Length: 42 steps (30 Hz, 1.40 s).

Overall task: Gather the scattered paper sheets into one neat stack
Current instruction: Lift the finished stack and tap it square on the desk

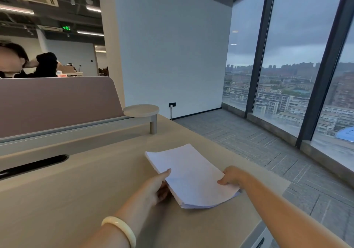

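Paper stack, white and thick, lies at an angle on a pale wood tabletop, close to its right-hand edge, held from both sides by a person's bare hands. The left hand grips the stack's left long edge, thumb laid on the top sheet and fingers curled against the side beneath it. The right hand pinches the opposite edge near the closest corner, thumb on top, the other fingers tucked out of sight under the paper. At that near right corner the sheets curve downward and a few lower ones peek out past the top sheet; the far edges line up closely. Whether the near end is raised off the wood cannot be told. A cream bangle circles the left wrist.

Behind the stack, a small round shelf stands on a single leg at the end of a mauve desk partition, and a dark oval cable slot is cut into the tabletop to the left. Beyond the partition another person in black is visible, one arm raised. To the right, grey carpet runs to tall windows overlooking city buildings under an overcast sky. A wall socket with a cord plugged in sits low on the white wall.
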{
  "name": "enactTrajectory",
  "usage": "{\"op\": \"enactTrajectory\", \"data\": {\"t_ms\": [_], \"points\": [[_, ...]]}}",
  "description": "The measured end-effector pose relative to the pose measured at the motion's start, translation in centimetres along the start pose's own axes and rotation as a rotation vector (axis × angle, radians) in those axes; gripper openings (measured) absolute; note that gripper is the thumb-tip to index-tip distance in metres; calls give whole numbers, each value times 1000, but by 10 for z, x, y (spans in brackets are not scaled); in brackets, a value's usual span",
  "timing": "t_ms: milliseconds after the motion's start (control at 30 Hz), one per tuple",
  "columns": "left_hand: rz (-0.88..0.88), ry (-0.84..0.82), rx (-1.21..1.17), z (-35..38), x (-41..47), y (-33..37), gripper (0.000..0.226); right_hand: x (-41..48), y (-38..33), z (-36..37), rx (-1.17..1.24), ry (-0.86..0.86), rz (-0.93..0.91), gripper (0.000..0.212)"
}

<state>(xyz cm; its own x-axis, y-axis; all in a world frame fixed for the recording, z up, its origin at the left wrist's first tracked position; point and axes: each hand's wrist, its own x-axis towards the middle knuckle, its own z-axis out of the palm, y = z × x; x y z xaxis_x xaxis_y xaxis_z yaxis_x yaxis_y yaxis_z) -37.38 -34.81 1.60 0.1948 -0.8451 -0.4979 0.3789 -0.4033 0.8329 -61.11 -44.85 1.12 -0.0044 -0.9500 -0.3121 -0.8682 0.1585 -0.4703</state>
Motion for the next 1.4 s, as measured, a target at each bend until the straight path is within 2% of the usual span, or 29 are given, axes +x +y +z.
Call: {"op": "enactTrajectory", "data": {"t_ms": [233, 300, 367, 467, 633, 700, 767, 833, 933, 1000, 1167, 1300, 1400], "points": [[242, 23, 338, 0, -14, -21, 19, -25, 2, 24, 74, 87, -37, 54], [293, 64, 366, -11, -18, -24, 18, -35, -1, 30, 88, 74, -66, 47], [302, 98, 369, -30, -23, -25, 20, -44, -7, 39, 124, 46, -109, 27], [325, 131, 371, -70, -39, -26, 20, -63, -26, 58, 152, -15, -188, 22], [413, 169, 339, -151, -86, -23, 24, -96, -70, 107, 175, -80, -319, 29], [438, 174, 319, -186, -110, -23, 27, -109, -87, 126, 239, -90, -371, 41], [453, 186, 290, -219, -135, -22, 44, -122, -107, 143, 343, -116, -397, 61], [465, 190, 229, -248, -160, -23, 61, -139, -130, 157, 432, -162, -442, 70], [508, 253, 234, -289, -192, -26, 63, -172, -175, 177, 567, -271, -497, 76], [560, 251, 250, -304, -203, -26, 62, -189, -195, 184, 647, -314, -531, 67], [669, 443, 320, -342, -238, -22, 26, -234, -248, 209, 767, -296, -616, 28], [753, 589, 371, -356, -255, -12, 29, -270, -285, 206, 838, -222, -761, 20], [820, 631, 365, -362, -259, -9, 36, -284, -300, 213, 867, -199, -805, 21]]}}
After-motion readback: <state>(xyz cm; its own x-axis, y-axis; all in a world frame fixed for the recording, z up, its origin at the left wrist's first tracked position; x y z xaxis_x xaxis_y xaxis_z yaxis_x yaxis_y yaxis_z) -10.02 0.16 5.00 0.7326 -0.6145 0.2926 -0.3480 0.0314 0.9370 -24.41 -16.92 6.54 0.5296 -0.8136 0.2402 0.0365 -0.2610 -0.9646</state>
